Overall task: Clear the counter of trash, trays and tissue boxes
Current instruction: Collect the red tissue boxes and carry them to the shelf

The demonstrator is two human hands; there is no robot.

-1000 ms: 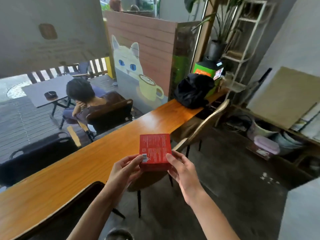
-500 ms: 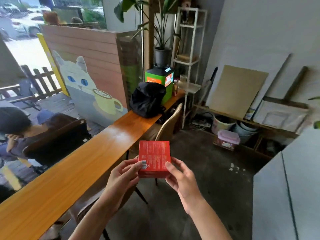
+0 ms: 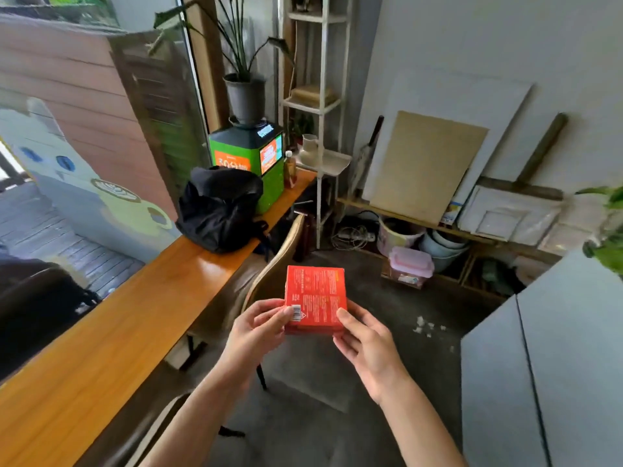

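Red tissue box (image 3: 315,298) flat, printed face up, barcode nearest, pinched between left hand (image 3: 258,328) and right hand (image 3: 365,345)

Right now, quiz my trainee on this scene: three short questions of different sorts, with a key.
1. True or false: the red box rests on the wooden counter.
2. Which hands hold the box? A) left only B) right only C) both
3. Fill in: the black bag sits on the counter beside a green ____.

Key:
1. False; it is held off the counter, above the floor.
2. C; left hand and right hand grip its sides.
3. Machine, with a potted plant on top.
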